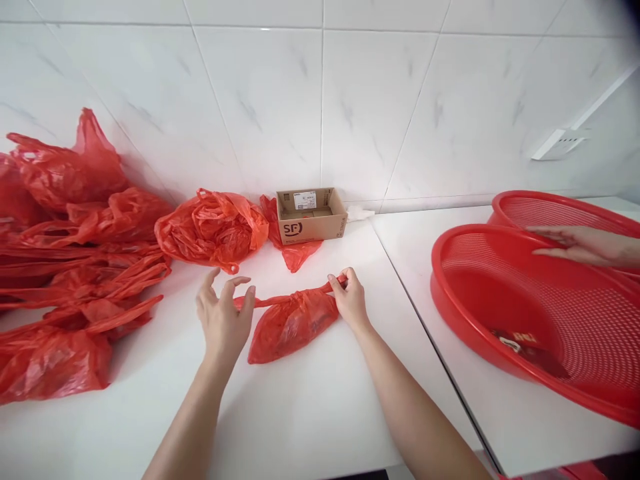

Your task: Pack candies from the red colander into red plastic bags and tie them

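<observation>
On the white table in front of me lies a small red plastic bag [295, 325], its neck knotted and its lower part filled with something I cannot make out. My right hand [351, 300] pinches the bag's right handle end between thumb and fingers. At the other end, my left hand [223, 313] is open, fingers curved and spread apart. The left handle end passes behind its thumb, and no grip on it shows.
Several filled red bags [75, 280] are heaped at left. Behind lie a bundle of red bags [213, 228] and an open cardboard box [313, 227]. Right of the table seam stand red plastic baskets [460, 327], with another person's hand [590, 245] over them.
</observation>
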`<act>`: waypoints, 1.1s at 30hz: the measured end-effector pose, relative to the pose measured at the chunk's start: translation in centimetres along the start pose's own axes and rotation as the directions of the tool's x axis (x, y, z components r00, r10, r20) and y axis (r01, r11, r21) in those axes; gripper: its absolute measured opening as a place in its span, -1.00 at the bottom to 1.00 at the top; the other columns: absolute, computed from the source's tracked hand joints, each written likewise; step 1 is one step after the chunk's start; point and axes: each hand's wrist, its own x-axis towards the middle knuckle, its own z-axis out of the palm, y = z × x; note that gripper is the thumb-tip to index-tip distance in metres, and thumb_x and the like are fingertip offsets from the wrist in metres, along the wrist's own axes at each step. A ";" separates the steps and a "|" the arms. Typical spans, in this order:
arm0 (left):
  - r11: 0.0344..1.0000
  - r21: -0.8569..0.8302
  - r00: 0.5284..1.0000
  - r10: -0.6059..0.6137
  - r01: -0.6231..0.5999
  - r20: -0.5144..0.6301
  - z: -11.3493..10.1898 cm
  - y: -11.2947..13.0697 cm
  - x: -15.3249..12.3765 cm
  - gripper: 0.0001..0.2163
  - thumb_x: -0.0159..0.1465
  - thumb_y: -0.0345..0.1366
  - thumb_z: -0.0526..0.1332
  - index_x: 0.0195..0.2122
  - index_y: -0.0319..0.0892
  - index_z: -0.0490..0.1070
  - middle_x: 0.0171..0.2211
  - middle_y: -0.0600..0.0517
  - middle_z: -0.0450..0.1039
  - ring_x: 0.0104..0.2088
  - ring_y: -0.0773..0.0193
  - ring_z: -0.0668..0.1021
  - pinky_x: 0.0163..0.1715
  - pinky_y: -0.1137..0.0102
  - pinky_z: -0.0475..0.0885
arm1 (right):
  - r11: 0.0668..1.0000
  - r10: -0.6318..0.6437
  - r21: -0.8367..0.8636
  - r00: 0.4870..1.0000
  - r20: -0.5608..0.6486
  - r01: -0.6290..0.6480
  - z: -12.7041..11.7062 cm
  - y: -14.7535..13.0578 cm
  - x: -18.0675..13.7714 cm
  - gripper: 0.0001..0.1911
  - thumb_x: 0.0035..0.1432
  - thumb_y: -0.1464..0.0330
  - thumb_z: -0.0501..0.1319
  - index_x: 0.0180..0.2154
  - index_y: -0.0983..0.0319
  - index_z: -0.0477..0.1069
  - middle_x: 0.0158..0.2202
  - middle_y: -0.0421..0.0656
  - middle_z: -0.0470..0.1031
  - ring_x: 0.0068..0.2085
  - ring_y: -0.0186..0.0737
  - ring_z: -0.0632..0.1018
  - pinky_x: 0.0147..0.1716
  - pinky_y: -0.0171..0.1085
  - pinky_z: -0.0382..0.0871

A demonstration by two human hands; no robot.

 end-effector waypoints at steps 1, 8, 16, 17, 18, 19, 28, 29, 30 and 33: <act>0.996 0.018 0.996 0.084 -0.083 -0.031 0.0 1.0 -0.1 -0.75 0.32 -0.13 0.09 -0.10 -0.10 0.45 0.27 -0.14 0.06 0.22 -0.04 0.24 0.18 0.08 0.13 | 1.000 -0.002 0.004 1.000 0.003 0.002 0.0 -0.1 0.0 -0.71 0.16 0.11 0.10 -0.41 0.13 0.09 -0.51 -0.33 0.20 -0.48 -0.31 0.31 -0.41 -0.33 0.20; 0.912 0.123 0.844 0.304 -0.392 0.441 3.8 5.4 -0.4 -0.69 0.32 -0.11 0.10 -0.01 -0.13 0.41 -0.03 -0.13 0.45 -0.03 -0.02 0.47 -0.07 0.15 0.33 | 0.998 -0.024 0.058 1.000 0.016 0.023 -0.3 -0.2 -0.2 -0.71 0.19 0.09 0.08 -0.39 0.13 0.10 -0.50 -0.33 0.20 -0.47 -0.31 0.31 -0.41 -0.32 0.20; 0.924 0.143 0.811 0.228 -0.354 0.539 4.5 5.0 -0.8 -0.79 0.34 -0.21 0.05 -0.14 -0.09 0.44 -0.19 -0.06 0.49 -0.15 0.07 0.51 -0.31 0.31 0.33 | 0.977 0.085 0.202 0.994 -0.075 -0.068 -0.5 1.2 0.9 -0.70 0.19 0.06 0.04 -0.35 0.13 0.05 -0.47 -0.32 0.21 -0.53 -0.34 0.31 -0.52 -0.33 0.29; 0.929 0.133 0.809 0.221 -0.344 0.544 4.4 5.1 -0.9 -0.79 0.33 -0.22 0.05 -0.14 -0.08 0.43 -0.19 -0.06 0.49 -0.15 0.07 0.51 -0.31 0.31 0.33 | 0.972 0.093 0.221 0.993 -0.070 -0.075 -0.6 1.2 0.9 -0.69 0.18 0.05 0.05 -0.34 0.13 0.05 -0.47 -0.32 0.22 -0.55 -0.35 0.31 -0.54 -0.33 0.30; 0.936 0.121 0.807 0.215 -0.332 0.550 4.2 5.2 -1.0 -0.79 0.33 -0.22 0.05 -0.14 -0.08 0.44 -0.19 -0.06 0.49 -0.15 0.07 0.52 -0.31 0.31 0.33 | 0.968 0.096 0.238 0.994 -0.059 -0.079 -0.6 1.2 0.9 -0.67 0.17 0.04 0.07 -0.34 0.13 0.06 -0.47 -0.32 0.23 -0.57 -0.36 0.32 -0.56 -0.33 0.30; 0.943 0.105 0.805 0.209 -0.317 0.555 4.0 5.2 -1.0 -0.79 0.32 -0.22 0.05 -0.15 -0.07 0.44 -0.19 -0.05 0.50 -0.17 0.07 0.52 -0.31 0.31 0.33 | 0.964 0.096 0.252 0.994 -0.046 -0.081 -0.7 1.1 0.9 -0.66 0.16 0.02 0.08 -0.33 0.13 0.07 -0.48 -0.33 0.24 -0.58 -0.37 0.33 -0.57 -0.33 0.31; 0.992 -0.094 0.741 0.122 -0.079 0.660 -7.5 3.4 1.0 -0.79 0.25 -0.08 0.11 -0.33 -0.05 0.44 -0.41 0.12 0.48 -0.40 0.23 0.49 -0.43 0.42 0.32 | 0.963 0.068 0.258 0.997 0.037 -0.076 -1.3 0.8 0.2 -0.64 0.16 0.01 0.10 -0.22 0.15 0.21 -0.49 -0.32 0.33 -0.57 -0.36 0.41 -0.51 -0.32 0.35; 0.993 -0.106 0.724 0.109 -0.050 0.681 -9.4 2.8 1.1 -0.77 0.24 -0.05 0.13 -0.34 -0.06 0.45 -0.43 0.12 0.47 -0.41 0.25 0.48 -0.45 0.43 0.31 | 0.966 0.066 0.246 0.996 0.051 -0.077 -1.2 0.7 0.1 -0.65 0.15 0.02 0.12 -0.23 0.15 0.23 -0.49 -0.32 0.33 -0.57 -0.35 0.40 -0.52 -0.32 0.35; 0.994 -0.111 0.705 0.092 -0.018 0.703 -11.0 2.0 1.2 -0.76 0.22 -0.03 0.15 -0.34 -0.07 0.47 -0.44 0.12 0.46 -0.42 0.26 0.46 -0.46 0.44 0.30 | 0.969 0.063 0.233 0.996 0.067 -0.077 -1.1 0.7 0.1 -0.66 0.14 0.03 0.14 -0.24 0.15 0.24 -0.50 -0.32 0.34 -0.56 -0.35 0.40 -0.51 -0.31 0.35; 0.993 -0.092 0.652 0.018 0.080 0.758 -15.2 -1.2 0.9 -0.71 0.19 -0.01 0.18 -0.34 -0.11 0.51 -0.44 0.11 0.46 -0.41 0.28 0.45 -0.41 0.47 0.31 | 0.978 0.048 0.197 0.994 0.093 -0.066 -1.0 0.6 -0.1 -0.69 0.11 0.07 0.17 -0.25 0.15 0.27 -0.49 -0.31 0.36 -0.54 -0.33 0.41 -0.49 -0.30 0.36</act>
